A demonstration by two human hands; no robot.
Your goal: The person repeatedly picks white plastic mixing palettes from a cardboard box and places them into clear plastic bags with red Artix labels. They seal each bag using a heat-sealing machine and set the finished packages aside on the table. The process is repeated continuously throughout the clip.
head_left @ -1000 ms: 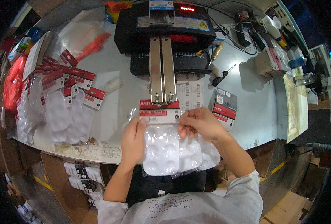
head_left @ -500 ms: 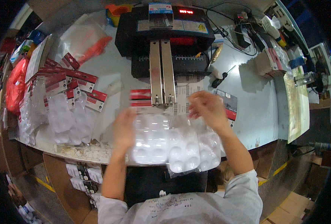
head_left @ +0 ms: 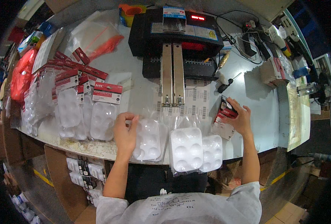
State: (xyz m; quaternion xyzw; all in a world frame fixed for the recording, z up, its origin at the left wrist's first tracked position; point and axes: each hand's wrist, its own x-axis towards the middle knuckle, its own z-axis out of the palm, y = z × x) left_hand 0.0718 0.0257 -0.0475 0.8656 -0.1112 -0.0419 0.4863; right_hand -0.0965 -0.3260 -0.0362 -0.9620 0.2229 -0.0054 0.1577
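Beside the left edge of a white plastic paint palette in a clear bag (head_left: pixel 149 138), my left hand (head_left: pixel 125 135) has its fingers curled in, pinching the bag's edge. My right hand (head_left: pixel 241 120) has thumb and fingers around a red, black and white header card (head_left: pixel 224 116), on the table to the right. Between my hands, two more bagged palettes overlap at the front edge; the nearer one (head_left: pixel 187 151) partly covers the other (head_left: pixel 212 155). Beyond them, a black machine (head_left: pixel 176 28) extends two metal arms (head_left: pixel 173 74) over printed label sheets (head_left: pixel 195 99).
At left lies a pile of bagged palettes (head_left: pixel 69 108) with red header cards (head_left: pixel 107 92), near a red plastic bag (head_left: pixel 22 74). Clear bags (head_left: pixel 92 31) lie behind. On the right are a screwdriver (head_left: pixel 229 84), a card stack (head_left: pixel 272 72) and cables (head_left: pixel 247 41).
A bagged palette with its red card has gone from under the machine's arms to the left pile. My right hand has moved right onto the header card; my left hand is at another bagged palette.
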